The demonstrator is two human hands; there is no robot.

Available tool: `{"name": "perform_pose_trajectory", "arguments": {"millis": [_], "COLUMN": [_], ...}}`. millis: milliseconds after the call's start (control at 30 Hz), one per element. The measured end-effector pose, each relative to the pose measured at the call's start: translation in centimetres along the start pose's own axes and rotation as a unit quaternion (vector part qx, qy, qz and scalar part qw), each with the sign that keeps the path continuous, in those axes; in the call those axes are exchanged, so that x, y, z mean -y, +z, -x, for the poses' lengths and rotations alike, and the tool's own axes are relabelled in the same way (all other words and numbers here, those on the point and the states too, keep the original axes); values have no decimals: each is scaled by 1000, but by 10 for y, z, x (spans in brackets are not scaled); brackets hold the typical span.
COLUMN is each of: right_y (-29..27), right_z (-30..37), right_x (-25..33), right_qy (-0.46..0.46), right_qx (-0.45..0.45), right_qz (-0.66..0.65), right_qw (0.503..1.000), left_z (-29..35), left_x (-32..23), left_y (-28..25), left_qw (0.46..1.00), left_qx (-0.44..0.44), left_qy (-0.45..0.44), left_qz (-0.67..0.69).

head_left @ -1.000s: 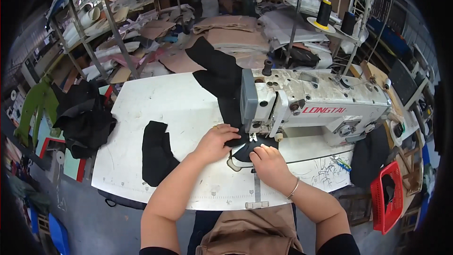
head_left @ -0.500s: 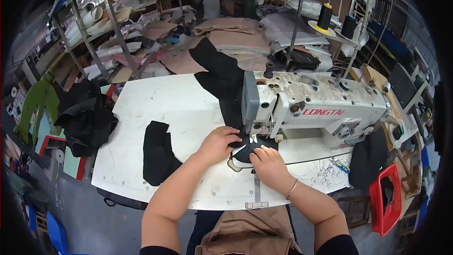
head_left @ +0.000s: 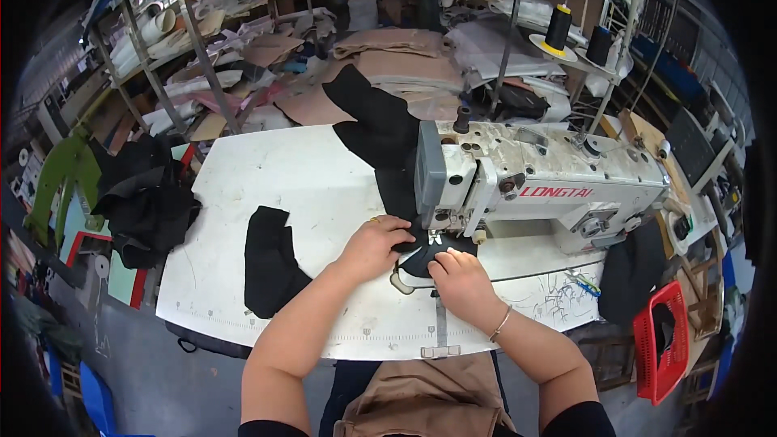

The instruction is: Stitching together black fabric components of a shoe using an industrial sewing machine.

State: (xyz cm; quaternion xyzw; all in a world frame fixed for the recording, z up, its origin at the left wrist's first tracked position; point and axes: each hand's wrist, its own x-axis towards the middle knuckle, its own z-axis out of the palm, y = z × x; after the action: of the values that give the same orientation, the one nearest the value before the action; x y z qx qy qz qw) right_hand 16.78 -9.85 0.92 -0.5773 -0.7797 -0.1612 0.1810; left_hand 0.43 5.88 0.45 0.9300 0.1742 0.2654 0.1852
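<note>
A long strip of joined black fabric (head_left: 397, 193) runs under the head of a white sewing machine (head_left: 558, 182) and back over the table's far edge. Its near end lies beneath the metal presser foot (head_left: 435, 237). Just left of the foot, my left hand (head_left: 374, 249) is closed on the fabric, fingers pointing right. My right hand (head_left: 465, 283) grips the curved near edge in front of the foot, fingertips pressed on the cloth. The fabric under both hands is partly hidden. A separate black fabric piece (head_left: 271, 263) lies flat to the left of my left forearm.
Black cloth is heaped (head_left: 150, 202) beyond the white table's (head_left: 267, 163) left edge. Small snips (head_left: 584, 283) and loose thread ends lie at the right. A red basket (head_left: 662, 344) stands off the right side. Thread cones (head_left: 558, 28) and loaded shelves rise behind.
</note>
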Motion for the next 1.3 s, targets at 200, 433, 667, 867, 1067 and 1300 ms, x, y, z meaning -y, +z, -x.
{"name": "perform_pose_trajectory", "arguments": {"millis": [200,433,667,867,1067,1300], "right_y": [-6,-24,-14,-12,-18,-23], "right_z": [1,7,5,7,2,10], "right_x": [-6,-42,-56,-75,-80,-56], "right_qy": [-10,-8,21,-86,-59,-103], "right_qx": [-5,-6,6,8,181,58], "right_qz": [-9,56,-23,-16,18,-52], "right_qw": [1000,998,1000,996,981,992], "left_z": [1,4,3,6,9,11], "left_x": [-5,-29,-41,-44,-42,-42], "left_y": [0,-6,7,8,9,12], "left_qw": [998,993,998,999,1000,996], "left_qx": [-37,-76,-14,-35,-1,-9], "left_qy": [-30,88,-50,38,24,91], "left_qz": [32,-11,21,3,6,-16]}}
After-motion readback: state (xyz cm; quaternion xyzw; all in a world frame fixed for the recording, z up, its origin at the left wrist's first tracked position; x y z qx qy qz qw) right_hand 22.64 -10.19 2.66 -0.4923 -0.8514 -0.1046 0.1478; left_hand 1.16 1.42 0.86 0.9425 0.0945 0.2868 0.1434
